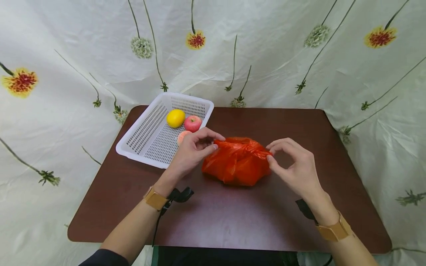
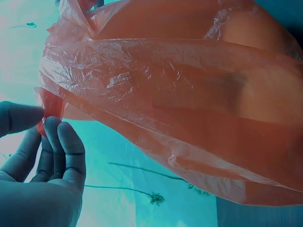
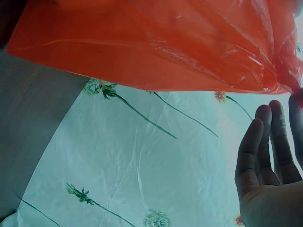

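A red plastic bag (image 1: 236, 166), bulging and twisted together along its top, sits near the middle of the table. My left hand (image 1: 196, 149) pinches its left top corner between thumb and fingers; the left wrist view shows the thin red film (image 2: 53, 105) caught at the fingertips. On the opposite side my right hand (image 1: 296, 164) pinches the right end of the gathered top. In the right wrist view the bag (image 3: 156, 52) stretches to the thumb and index finger, while the other fingers (image 3: 251, 146) stand apart from it. The bag's contents are hidden.
A white plastic basket (image 1: 133, 148) stands at the table's back left, holding a yellow lemon-like fruit (image 1: 175, 118), a red apple (image 1: 193, 123) and a pinkish fruit (image 1: 183, 136) partly behind my left hand. The brown table (image 1: 233, 221) has a flower-patterned sheet (image 1: 266, 48) behind it.
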{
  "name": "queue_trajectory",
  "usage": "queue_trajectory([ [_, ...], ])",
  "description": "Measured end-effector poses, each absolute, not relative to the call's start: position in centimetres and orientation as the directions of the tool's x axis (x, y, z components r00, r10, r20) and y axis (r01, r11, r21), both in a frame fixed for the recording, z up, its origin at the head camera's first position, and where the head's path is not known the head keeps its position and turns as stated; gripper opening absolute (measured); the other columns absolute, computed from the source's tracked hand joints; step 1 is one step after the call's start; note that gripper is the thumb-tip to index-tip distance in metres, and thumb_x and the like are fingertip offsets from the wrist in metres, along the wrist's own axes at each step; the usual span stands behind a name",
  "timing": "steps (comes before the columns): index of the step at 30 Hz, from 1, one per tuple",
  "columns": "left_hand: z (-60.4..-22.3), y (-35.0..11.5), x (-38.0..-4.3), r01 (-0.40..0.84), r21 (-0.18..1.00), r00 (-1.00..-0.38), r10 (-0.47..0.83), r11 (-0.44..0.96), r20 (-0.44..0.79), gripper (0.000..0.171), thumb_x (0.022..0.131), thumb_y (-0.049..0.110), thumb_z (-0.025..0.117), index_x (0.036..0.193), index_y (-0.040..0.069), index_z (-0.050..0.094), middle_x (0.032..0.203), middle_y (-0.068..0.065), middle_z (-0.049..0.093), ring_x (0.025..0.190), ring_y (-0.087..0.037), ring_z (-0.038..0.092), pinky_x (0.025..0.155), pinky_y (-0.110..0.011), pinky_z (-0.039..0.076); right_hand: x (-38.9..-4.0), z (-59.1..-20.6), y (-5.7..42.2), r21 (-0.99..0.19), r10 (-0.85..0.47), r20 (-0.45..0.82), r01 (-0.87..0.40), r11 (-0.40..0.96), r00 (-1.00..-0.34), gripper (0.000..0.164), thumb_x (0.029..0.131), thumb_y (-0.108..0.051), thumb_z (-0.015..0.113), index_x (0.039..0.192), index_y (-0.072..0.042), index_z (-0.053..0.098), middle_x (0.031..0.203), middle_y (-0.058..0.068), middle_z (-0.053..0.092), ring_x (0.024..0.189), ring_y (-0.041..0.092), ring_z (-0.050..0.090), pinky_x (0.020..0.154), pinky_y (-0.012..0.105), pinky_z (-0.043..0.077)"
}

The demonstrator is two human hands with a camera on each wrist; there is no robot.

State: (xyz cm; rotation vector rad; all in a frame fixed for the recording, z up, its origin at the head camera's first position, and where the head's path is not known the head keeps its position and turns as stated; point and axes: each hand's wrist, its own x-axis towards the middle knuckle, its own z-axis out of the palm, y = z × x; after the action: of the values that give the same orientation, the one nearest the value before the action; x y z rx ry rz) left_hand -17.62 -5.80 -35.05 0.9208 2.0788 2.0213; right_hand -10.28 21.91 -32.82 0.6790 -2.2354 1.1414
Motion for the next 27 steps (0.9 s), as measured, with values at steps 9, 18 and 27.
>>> queue_trajectory([
  [9,-35.2,-4.7,-17.5,0.539,0.842,-0.749,0.446,-0.019,0.489,0.028,0.08,-0.007,0.067,0.107,-0.002,0.063,0.111,-0.015,0.056,0.097,-0.028,0.052,0.071,-0.034,0.048,-10.4,-33.7,21.2,-0.601,-0.138,0.648,-0.614,0.512,-0.749,0.019,0.074,0.006,0.072,0.089,-0.003,0.063,0.082,0.003,0.062,0.068,0.015,0.06,0.063,0.028,0.052],
  [18,-35.4,-4.7,-17.4,0.566,0.824,-0.765,0.388,0.023,0.515,0.019,0.082,-0.002,0.066,0.101,0.001,0.068,0.099,-0.01,0.064,0.092,-0.022,0.057,0.077,-0.043,0.049,-10.5,-33.5,21.0,-0.596,-0.132,0.66,-0.622,0.508,-0.74,0.02,0.071,0.007,0.074,0.086,-0.004,0.067,0.079,0.002,0.064,0.064,0.014,0.06,0.062,0.019,0.049],
  [27,-35.6,-4.8,-17.2,0.538,0.843,-0.794,0.358,0.034,0.492,0.015,0.083,-0.001,0.067,0.097,0.002,0.069,0.093,-0.009,0.065,0.087,-0.021,0.057,0.075,-0.039,0.049,-10.3,-33.5,21.1,-0.598,-0.098,0.667,-0.608,0.522,-0.739,0.017,0.07,0.009,0.071,0.081,-0.004,0.066,0.076,0.001,0.064,0.062,0.013,0.058,0.061,0.02,0.049],
])
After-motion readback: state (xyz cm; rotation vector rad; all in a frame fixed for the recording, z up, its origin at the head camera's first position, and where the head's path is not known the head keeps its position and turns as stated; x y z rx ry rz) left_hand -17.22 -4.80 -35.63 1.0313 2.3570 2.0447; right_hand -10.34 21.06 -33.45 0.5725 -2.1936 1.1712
